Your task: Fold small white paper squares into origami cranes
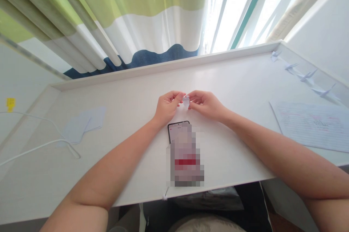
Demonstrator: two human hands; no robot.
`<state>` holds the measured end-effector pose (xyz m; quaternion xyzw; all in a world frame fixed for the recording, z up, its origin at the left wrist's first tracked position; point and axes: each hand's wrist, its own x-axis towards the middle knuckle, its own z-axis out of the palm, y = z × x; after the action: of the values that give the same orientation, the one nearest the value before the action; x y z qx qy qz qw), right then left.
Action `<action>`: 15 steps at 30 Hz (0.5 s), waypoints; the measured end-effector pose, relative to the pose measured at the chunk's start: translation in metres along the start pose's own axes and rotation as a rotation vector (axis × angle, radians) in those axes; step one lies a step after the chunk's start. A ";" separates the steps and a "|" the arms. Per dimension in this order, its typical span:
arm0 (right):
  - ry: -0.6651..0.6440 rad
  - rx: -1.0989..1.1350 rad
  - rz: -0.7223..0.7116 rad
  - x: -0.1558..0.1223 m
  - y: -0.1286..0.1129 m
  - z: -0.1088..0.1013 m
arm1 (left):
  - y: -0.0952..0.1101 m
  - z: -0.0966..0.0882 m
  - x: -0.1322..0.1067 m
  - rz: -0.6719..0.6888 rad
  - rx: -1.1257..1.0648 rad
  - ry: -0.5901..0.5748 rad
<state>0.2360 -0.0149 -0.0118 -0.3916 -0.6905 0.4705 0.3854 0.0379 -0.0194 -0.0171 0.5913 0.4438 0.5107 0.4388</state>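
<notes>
Between my two hands, above the middle of the white desk, is a small folded piece of white paper [186, 102]. My left hand [169, 106] pinches its left side between thumb and fingers. On the other side, my right hand [205, 104] has its thumb and fingertips closed on the paper's right edge. The finer folds are too small to make out. Just below the hands lies a phone [179, 129] with its screen lit, most of it blurred out by blocks.
Loose white paper sheets [81, 125] and a white cable [58, 141] lie at left. At right are a written sheet [313, 125] and several folded paper pieces [308, 76] along the raised desk edge [169, 65]. Behind hangs a curtain [155, 17] by the window.
</notes>
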 end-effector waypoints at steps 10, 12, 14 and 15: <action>0.024 -0.069 -0.061 -0.003 -0.004 -0.002 | -0.003 0.001 0.000 0.009 -0.020 -0.026; 0.016 0.040 -0.042 -0.002 -0.004 -0.005 | -0.004 0.000 0.001 0.005 -0.020 -0.035; 0.040 0.114 0.005 0.001 -0.005 -0.008 | -0.005 0.000 0.003 -0.012 -0.022 -0.023; 0.060 0.138 0.035 0.002 -0.005 -0.010 | -0.006 -0.001 0.004 -0.028 -0.030 -0.012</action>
<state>0.2431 -0.0113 -0.0041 -0.3902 -0.6376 0.5115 0.4238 0.0372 -0.0145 -0.0216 0.5814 0.4419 0.5074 0.4575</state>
